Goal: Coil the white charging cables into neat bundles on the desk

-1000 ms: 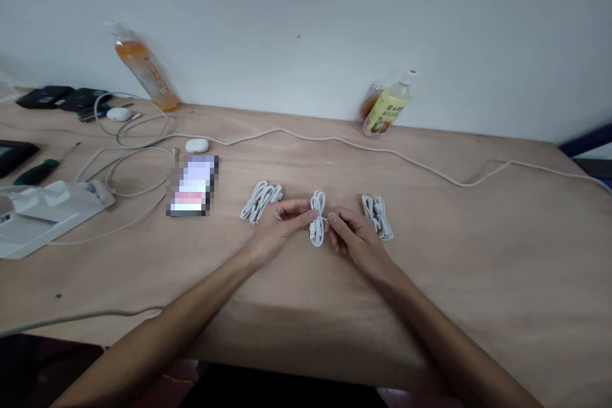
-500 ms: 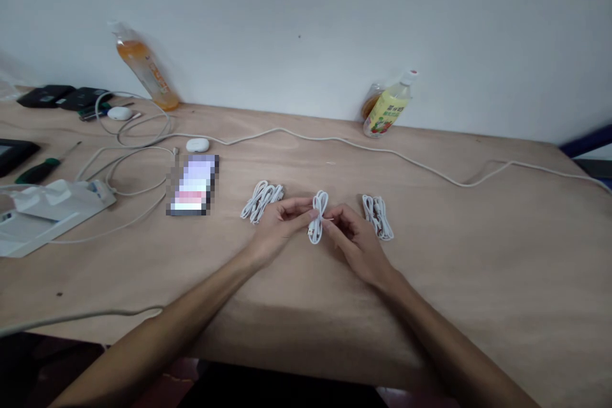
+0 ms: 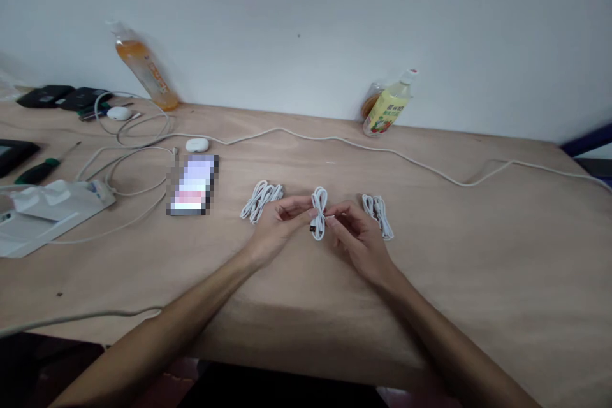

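A white USB cable (image 3: 319, 197), folded into a narrow bundle cinched at its middle, stands nearly upright just above the table. My left hand (image 3: 282, 223) grips it from the left with thumb and fingers. From the right, my right hand (image 3: 358, 236) pinches the end of a thin white tie (image 3: 329, 216) at the cinched middle. A dark-tipped USB plug (image 3: 312, 228) hangs low on the bundle's left side. Beyond my left hand lie more bundled white cables (image 3: 261, 199), partly covered by it. Another bundled white cable (image 3: 380, 217) rests behind my right hand.
A phone (image 3: 195, 183) lies left of the bundles, near a white earbud case (image 3: 197, 145). Farther left are a power strip (image 3: 62, 207) and a green screwdriver (image 3: 41, 171). An orange drink bottle (image 3: 148, 73) and a yellow-labelled bottle (image 3: 388, 108) lean by the wall.
My right fingers have drawn slightly away to the right with the tie end. The held bundle has turned and risen slightly, so its plug now shows a dark face.
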The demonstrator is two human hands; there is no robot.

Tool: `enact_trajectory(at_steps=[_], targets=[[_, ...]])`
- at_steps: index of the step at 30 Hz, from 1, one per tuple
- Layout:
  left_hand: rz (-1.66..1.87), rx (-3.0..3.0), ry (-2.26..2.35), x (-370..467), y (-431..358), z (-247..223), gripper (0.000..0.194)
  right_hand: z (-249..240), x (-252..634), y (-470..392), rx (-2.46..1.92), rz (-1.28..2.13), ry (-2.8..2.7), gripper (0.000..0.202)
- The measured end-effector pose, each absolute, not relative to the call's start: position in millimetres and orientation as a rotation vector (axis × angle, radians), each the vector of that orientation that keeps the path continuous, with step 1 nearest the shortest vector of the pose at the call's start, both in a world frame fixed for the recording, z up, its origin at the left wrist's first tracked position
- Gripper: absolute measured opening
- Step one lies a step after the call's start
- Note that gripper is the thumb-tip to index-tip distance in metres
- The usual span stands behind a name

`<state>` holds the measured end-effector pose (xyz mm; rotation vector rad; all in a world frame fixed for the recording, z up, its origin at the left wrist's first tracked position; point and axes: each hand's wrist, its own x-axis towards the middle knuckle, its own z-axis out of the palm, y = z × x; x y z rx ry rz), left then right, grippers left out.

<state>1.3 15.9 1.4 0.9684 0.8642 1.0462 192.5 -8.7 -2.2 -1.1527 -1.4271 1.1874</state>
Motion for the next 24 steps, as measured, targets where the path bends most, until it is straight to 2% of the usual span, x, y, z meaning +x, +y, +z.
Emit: enact_trajectory(at_steps=[14,24], targets=[[1.089,1.025,0.820,1.2,14.1,4.8,0.038,2.7,189.9,-4.8,-1.090,1.435,-1.206,0.038],[1.083,1.050,0.843,1.3,13.0,3.6,0.037,3.0,193.5,-5.7,-1.112,1.458,-1.265,0.034]])
